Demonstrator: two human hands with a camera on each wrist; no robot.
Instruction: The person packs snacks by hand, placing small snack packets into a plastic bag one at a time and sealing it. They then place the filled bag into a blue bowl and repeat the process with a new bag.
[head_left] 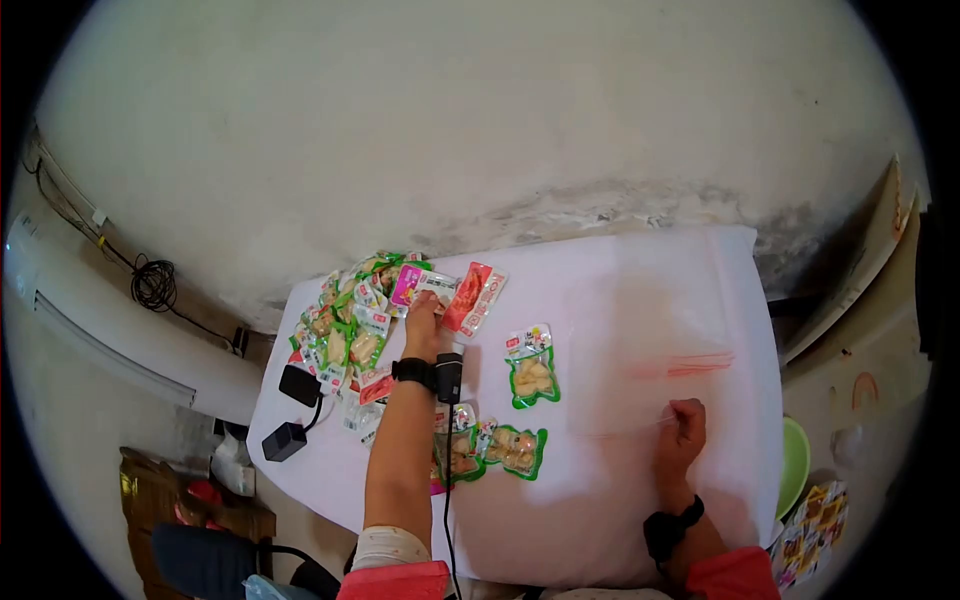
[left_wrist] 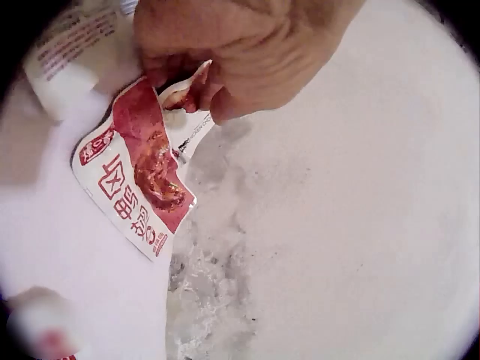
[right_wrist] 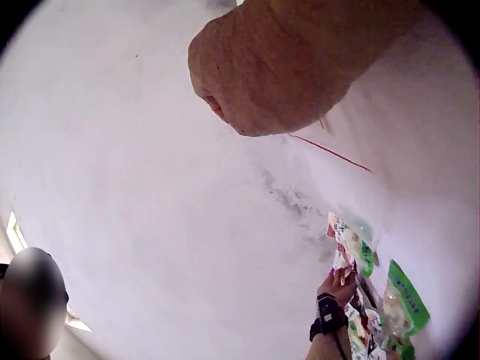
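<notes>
My left hand [head_left: 424, 325] is over the right edge of a heap of snack packets [head_left: 345, 335]. In the left wrist view, the hand [left_wrist: 247, 56] pinches small packets; a red and white one [left_wrist: 154, 169] fans out below the fingers. A pink and white packet [head_left: 406, 284] lies by its fingertips in the head view. My right hand [head_left: 685, 430], fingers curled, grips the near edge of a large clear plastic bag [head_left: 640, 340] with red marks, lying flat. The right wrist view shows the back of this hand [right_wrist: 277, 67]; its fingertips are hidden there.
One green-edged packet [head_left: 533, 375] lies mid-table, with others [head_left: 515, 450] nearer the front. A black adapter [head_left: 284, 441] and its cable lie at the table's left. A green basin [head_left: 793, 468] stands beyond the right edge. A wall rises behind the white-covered table [head_left: 600, 540].
</notes>
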